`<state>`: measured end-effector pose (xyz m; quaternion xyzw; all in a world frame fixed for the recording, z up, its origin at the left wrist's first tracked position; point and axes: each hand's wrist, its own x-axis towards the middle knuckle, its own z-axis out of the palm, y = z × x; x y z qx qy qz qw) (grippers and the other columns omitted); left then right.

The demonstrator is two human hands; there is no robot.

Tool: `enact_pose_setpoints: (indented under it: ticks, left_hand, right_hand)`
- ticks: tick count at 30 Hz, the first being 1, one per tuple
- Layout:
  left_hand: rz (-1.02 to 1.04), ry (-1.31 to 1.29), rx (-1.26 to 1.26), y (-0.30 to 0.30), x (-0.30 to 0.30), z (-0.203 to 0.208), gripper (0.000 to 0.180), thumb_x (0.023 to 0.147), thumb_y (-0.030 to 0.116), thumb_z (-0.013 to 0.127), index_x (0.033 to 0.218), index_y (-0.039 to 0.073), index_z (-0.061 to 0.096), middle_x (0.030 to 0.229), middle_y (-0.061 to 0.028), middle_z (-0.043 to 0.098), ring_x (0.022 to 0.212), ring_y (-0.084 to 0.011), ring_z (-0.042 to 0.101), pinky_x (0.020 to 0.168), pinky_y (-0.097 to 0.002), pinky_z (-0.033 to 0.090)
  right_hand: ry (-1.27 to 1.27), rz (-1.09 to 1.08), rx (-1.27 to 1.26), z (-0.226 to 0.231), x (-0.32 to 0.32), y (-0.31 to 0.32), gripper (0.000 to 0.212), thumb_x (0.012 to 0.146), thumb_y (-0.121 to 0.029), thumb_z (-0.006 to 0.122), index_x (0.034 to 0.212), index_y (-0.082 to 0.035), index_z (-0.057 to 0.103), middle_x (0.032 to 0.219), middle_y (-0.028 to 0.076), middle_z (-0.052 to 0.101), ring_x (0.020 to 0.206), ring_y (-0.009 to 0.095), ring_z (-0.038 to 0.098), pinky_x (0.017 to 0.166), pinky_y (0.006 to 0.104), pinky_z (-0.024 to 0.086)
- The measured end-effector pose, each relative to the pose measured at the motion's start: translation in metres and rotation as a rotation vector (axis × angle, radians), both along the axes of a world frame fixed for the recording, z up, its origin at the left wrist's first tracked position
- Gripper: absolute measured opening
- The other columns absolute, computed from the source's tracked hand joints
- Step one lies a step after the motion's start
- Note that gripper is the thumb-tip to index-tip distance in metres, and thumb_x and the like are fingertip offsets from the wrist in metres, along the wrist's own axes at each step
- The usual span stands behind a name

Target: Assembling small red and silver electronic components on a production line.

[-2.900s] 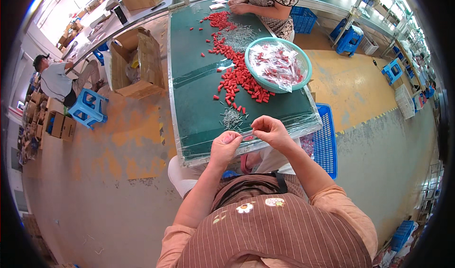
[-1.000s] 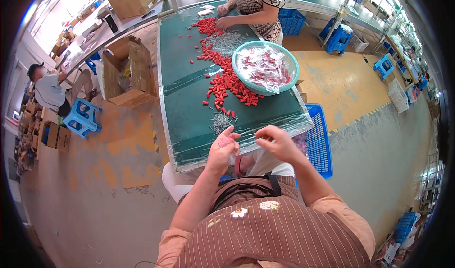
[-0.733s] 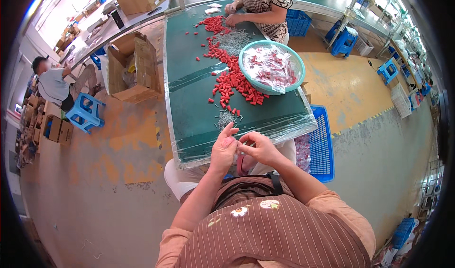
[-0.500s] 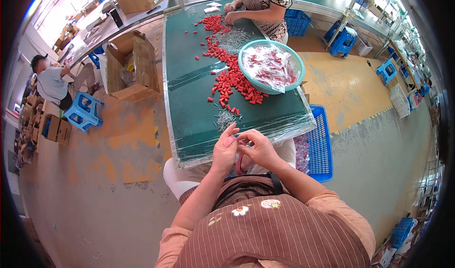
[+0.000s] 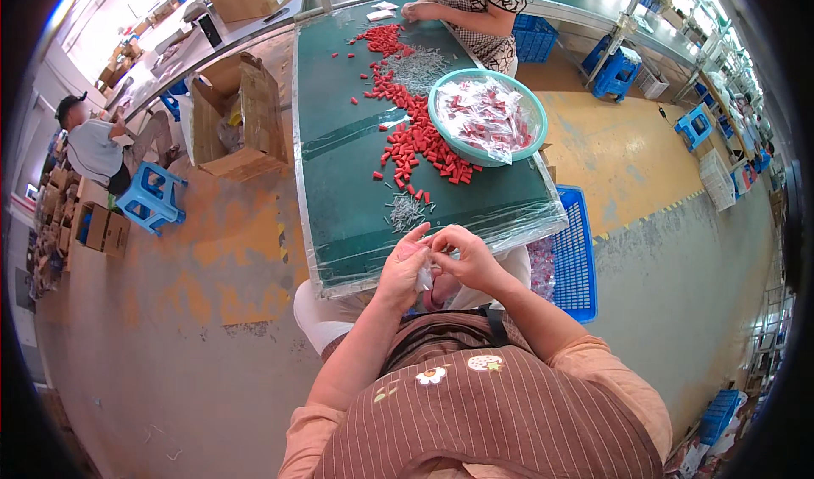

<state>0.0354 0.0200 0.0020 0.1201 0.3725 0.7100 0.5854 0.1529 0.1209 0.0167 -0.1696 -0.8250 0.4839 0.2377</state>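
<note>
At the near edge of the table, my left hand (image 5: 402, 274) and my right hand (image 5: 465, 261) meet with fingers pinched together. Between them hangs a small clear plastic bag (image 5: 425, 276), held by both; its contents are too small to make out. Just beyond my fingertips lies a little heap of thin grey metal pins or screws (image 5: 405, 213). A larger spread of small red tapered plastic pieces (image 5: 417, 148) runs up the green table (image 5: 339, 216). To its right stands a teal basin (image 5: 543, 131) full of clear bags with red pieces inside.
A co-worker (image 5: 475, 13) handles something at the far end, beside more grey pins (image 5: 424, 70). A blue crate (image 5: 575, 258) stands right of the table. An open cardboard box (image 5: 259, 114) and a blue stool (image 5: 153, 197) are on the left, near a seated person (image 5: 97, 144).
My fingers have shifted slightly, and more of the clear bag shows below them. At the far end, the co-worker's hands have drawn together near the white packets.
</note>
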Motion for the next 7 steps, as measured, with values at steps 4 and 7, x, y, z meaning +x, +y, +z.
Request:
enact_pose_setpoints:
  ticks: [4, 7]
  left_hand:
    - [-0.036, -0.057, -0.038, -0.003, -0.005, -0.002, 0.045, 0.087, 0.011, 0.056, 0.128, 0.007, 0.038, 0.11, -0.0094, 0.055, 0.09, -0.0161, 0.058, 0.067, -0.0282, 0.052]
    - [-0.135, -0.056, -0.008, -0.005, -0.014, -0.025, 0.047, 0.087, 0.014, 0.057, 0.129, 0.011, 0.038, 0.118, -0.0085, 0.053, 0.093, -0.0166, 0.057, 0.072, -0.0297, 0.052]
  right_hand:
    - [0.111, -0.123, -0.605, -0.022, 0.001, 0.011, 0.009, 0.082, -0.013, 0.059, 0.084, -0.005, 0.058, 0.081, 0.006, 0.06, 0.069, 0.015, 0.055, 0.067, 0.028, 0.045]
    - [0.031, -0.159, -0.635, -0.02, 0.001, 0.013, 0.009, 0.082, -0.014, 0.06, 0.087, -0.007, 0.059, 0.082, 0.005, 0.061, 0.075, 0.018, 0.057, 0.072, 0.0288, 0.046]
